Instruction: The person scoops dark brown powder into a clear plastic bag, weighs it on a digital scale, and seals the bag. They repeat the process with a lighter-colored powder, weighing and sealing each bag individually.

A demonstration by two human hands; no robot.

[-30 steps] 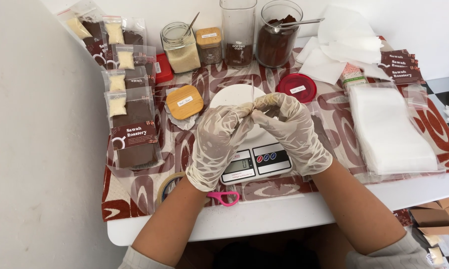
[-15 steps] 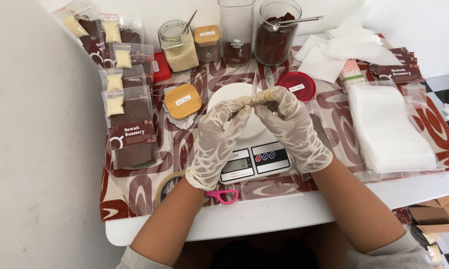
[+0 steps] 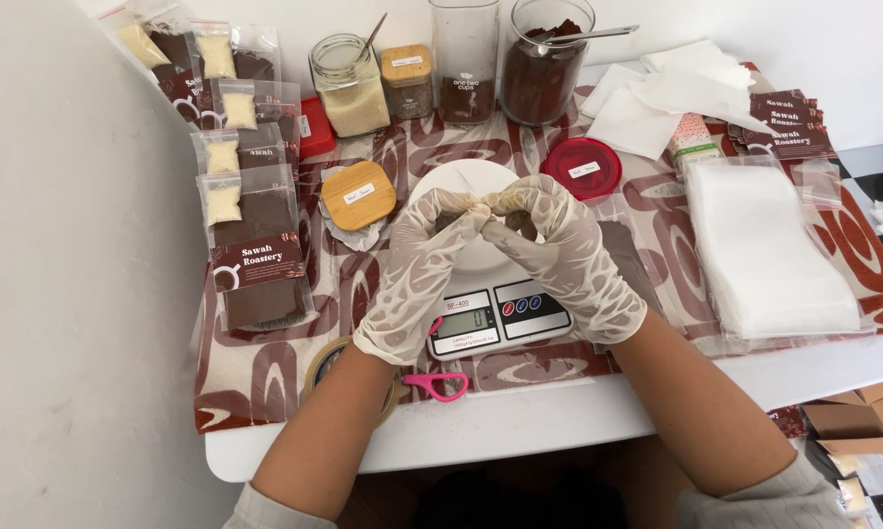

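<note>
Right now, left hand (image 3: 417, 279) and right hand (image 3: 569, 257), both gloved, fingertips together pinching a small white bag (image 3: 479, 210) above the scale (image 3: 495, 315)

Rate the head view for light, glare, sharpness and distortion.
Head view: even, soft light with faint shadows under the hands; left hand and right hand in wrinkled clear gloves are sharp; mild glare on the plastic bags and the jar; wide-lens bending tilts the table edge; what the fingertips pinch over the scale is too small to tell.
</note>
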